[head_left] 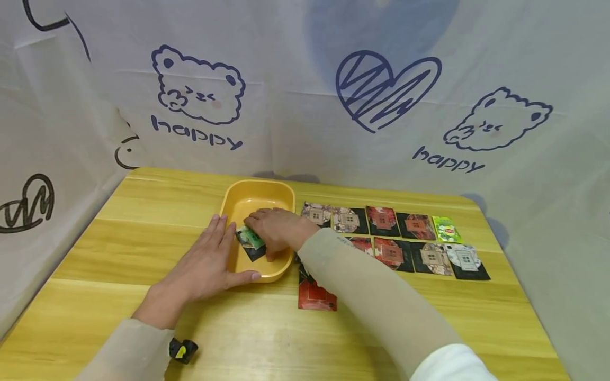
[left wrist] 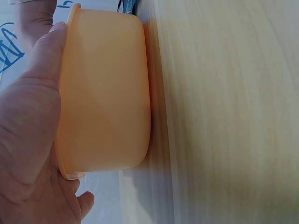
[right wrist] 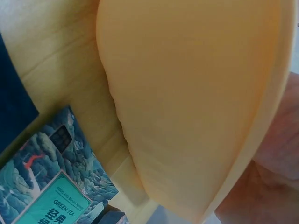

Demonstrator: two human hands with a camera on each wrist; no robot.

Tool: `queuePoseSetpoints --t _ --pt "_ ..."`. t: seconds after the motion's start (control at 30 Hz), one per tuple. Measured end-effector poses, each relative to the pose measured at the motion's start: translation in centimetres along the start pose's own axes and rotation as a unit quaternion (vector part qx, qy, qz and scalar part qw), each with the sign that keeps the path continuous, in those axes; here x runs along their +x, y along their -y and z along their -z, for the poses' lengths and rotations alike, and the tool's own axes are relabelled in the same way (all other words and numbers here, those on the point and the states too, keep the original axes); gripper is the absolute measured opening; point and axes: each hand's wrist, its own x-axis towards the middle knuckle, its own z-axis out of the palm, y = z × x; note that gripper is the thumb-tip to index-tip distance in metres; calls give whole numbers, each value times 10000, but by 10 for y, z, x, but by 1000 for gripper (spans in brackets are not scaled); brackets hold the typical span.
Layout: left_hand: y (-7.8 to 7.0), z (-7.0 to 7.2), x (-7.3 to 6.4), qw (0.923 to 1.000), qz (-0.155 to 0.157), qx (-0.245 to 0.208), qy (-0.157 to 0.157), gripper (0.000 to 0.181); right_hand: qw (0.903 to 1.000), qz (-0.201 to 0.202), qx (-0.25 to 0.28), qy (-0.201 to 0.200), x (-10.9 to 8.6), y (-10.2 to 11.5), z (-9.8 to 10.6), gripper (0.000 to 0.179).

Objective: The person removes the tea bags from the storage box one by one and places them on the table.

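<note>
A yellow plastic basin (head_left: 259, 186) stands on the wooden table. My left hand (head_left: 207, 264) rests along its left rim, fingers extended, with the thumb reaching over the near rim. Seen from the left wrist, the basin's outer wall (left wrist: 105, 88) is beside the palm. My right hand (head_left: 278, 228) reaches inside from the right and pinches a green-and-black tea sachet (head_left: 251, 239) between fingers and thumb; the fingertips are partly hidden. The right wrist view shows the basin's side and a blue-green sachet (right wrist: 58, 154) printed "GREEN TEA" lying on the table beside it.
Right of the basin, flat tea sachets lie in rows, among them a white-and-black one (head_left: 467, 262) and a bright yellow-green one (head_left: 446, 229). A red sachet (head_left: 316, 297) lies nearer, partly under the right arm. A small black object (head_left: 183, 350) is by the left wrist.
</note>
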Motion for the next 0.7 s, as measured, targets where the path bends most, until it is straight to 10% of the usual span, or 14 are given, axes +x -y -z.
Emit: queuePoseSetpoints --t 0.7 --pt "-2 1 0 10000 51 -39 74 134 9987 -143 488 -42 -3 -4 -4 99"
